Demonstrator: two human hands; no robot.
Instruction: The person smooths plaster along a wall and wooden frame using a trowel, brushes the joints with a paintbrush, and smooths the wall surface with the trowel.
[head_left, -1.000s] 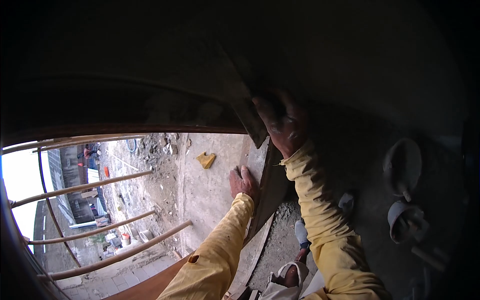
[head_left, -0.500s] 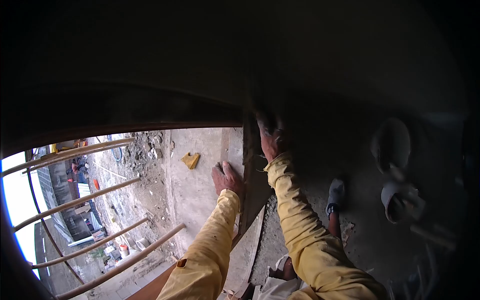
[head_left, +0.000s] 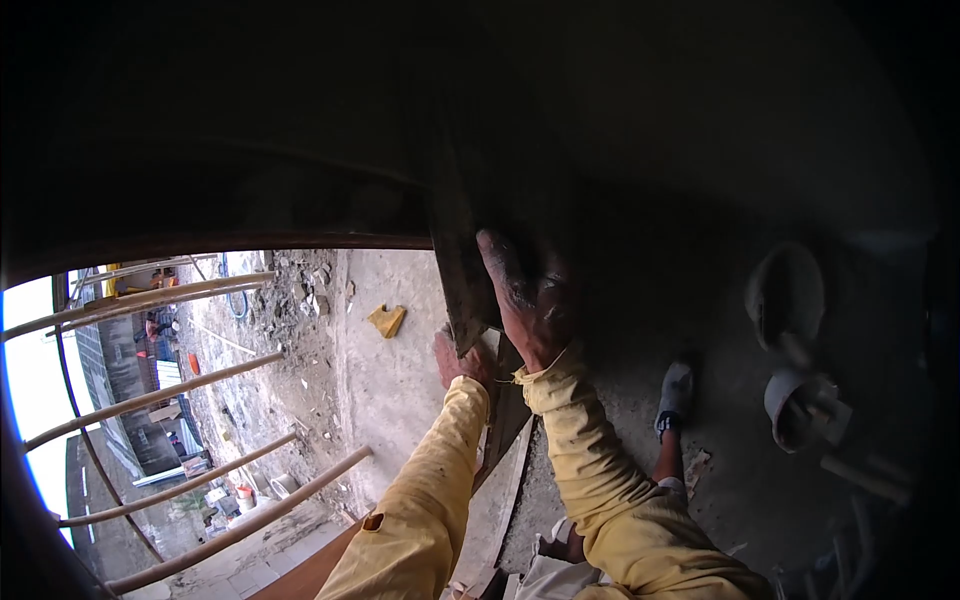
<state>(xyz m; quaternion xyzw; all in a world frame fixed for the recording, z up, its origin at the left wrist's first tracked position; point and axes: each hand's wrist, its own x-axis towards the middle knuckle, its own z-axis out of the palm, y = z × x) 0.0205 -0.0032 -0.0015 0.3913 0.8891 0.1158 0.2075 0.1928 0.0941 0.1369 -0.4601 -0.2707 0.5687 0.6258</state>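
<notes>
My right hand, in a frayed yellow sleeve, is closed round a long, flat, dark plastering trowel. Its blade stands on edge to the left of the fingers, the lower corner in front of my left hand. That left hand is at the edge of a dark wooden board, apparently gripping it. The blade hides part of its fingers. Above both hands, a wall edge lies in deep shadow.
Wooden poles cross the opening at left, above a lower yard with rubble. A yellow scrap lies on the grey ledge. Buckets stand in shadow at right. A person's foot shows below.
My right hand has turned and moved slightly left and down, bringing the trowel blade across in front of my left hand. The left hand stays near the board's edge.
</notes>
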